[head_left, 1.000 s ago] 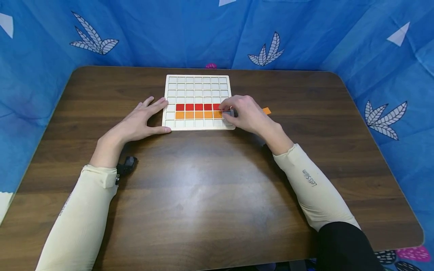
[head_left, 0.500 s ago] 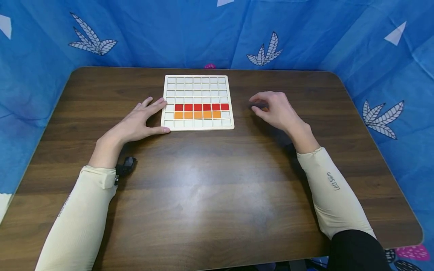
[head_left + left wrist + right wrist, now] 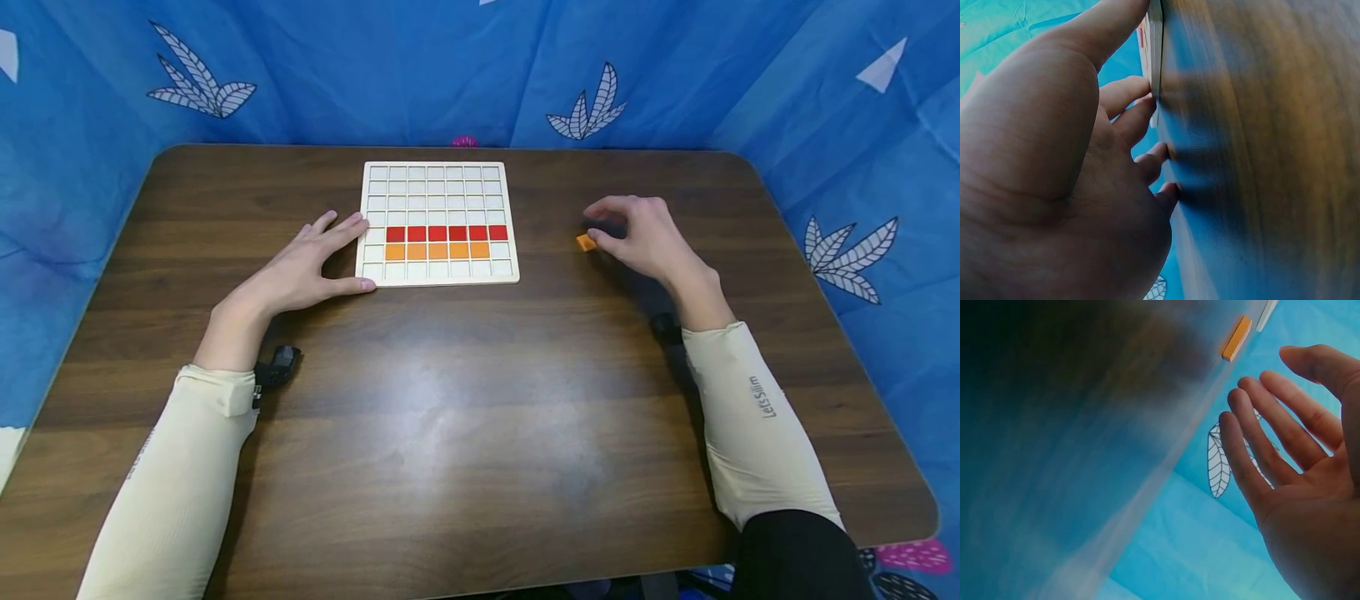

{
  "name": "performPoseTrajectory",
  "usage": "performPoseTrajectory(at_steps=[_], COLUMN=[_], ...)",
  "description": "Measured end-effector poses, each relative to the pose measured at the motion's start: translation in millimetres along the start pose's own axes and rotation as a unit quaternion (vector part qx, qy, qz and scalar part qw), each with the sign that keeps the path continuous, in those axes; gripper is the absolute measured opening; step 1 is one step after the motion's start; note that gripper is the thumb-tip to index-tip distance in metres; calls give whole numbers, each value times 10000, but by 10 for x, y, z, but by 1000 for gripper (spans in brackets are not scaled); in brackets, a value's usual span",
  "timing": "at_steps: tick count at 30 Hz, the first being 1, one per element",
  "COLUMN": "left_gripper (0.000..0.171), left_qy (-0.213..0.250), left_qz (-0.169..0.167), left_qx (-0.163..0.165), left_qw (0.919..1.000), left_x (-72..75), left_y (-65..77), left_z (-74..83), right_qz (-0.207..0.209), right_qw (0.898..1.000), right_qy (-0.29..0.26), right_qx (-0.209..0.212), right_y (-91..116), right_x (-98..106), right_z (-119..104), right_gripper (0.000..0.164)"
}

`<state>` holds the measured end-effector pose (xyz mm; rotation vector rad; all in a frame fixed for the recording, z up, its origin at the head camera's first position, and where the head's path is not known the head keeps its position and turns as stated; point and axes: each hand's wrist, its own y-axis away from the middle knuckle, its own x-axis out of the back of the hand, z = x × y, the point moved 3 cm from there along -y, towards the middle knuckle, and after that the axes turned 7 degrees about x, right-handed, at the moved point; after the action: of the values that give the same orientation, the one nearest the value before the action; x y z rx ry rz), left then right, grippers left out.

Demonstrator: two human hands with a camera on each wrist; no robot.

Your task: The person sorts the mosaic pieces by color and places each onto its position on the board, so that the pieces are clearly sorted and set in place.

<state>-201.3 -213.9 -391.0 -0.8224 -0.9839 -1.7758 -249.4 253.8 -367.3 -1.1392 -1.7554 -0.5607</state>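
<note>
A white gridded board (image 3: 437, 202) lies at the back middle of the table. Several red tiles (image 3: 437, 234) form one row in its cells, with a row of orange tiles (image 3: 437, 251) just in front. My left hand (image 3: 292, 271) is spread at the board's left side, thumb and forefinger touching its edge. Right of the board lies a loose orange tile (image 3: 586, 242), visible too in the right wrist view as an orange block (image 3: 1237, 339). My right hand (image 3: 648, 237) hovers beside it, fingers bent loosely and nothing between them; the thumb tip is close to the tile.
The brown wooden table (image 3: 465, 433) has rounded corners and extends in front of both arms. A blue patterned cloth (image 3: 420, 75) hangs behind it and at the sides. A black wrist camera (image 3: 281, 365) sits under the left wrist.
My right hand has left the board's right edge and moved right, past the loose orange tile, which is uncovered again. The red row's right end now shows. The left hand has stayed put.
</note>
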Motion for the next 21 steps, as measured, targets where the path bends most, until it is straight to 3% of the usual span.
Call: performPoseTrajectory(at_steps=[12,21], left_gripper=[100,100], left_qy=[21,47], left_qz=[-33,-52], left_qx=[-68,-50], left_qw=[10000,10000], left_x=[33,8], left_y=[-5,-8], left_z=[29,10], right_qz=[-404,-444], right_qw=[9992,9988], right_qy=[36,1], right_qx=[48,199], right_y=[-18,-27], right_x=[-18,-56], right_z=[25,12], right_gripper=[38,35])
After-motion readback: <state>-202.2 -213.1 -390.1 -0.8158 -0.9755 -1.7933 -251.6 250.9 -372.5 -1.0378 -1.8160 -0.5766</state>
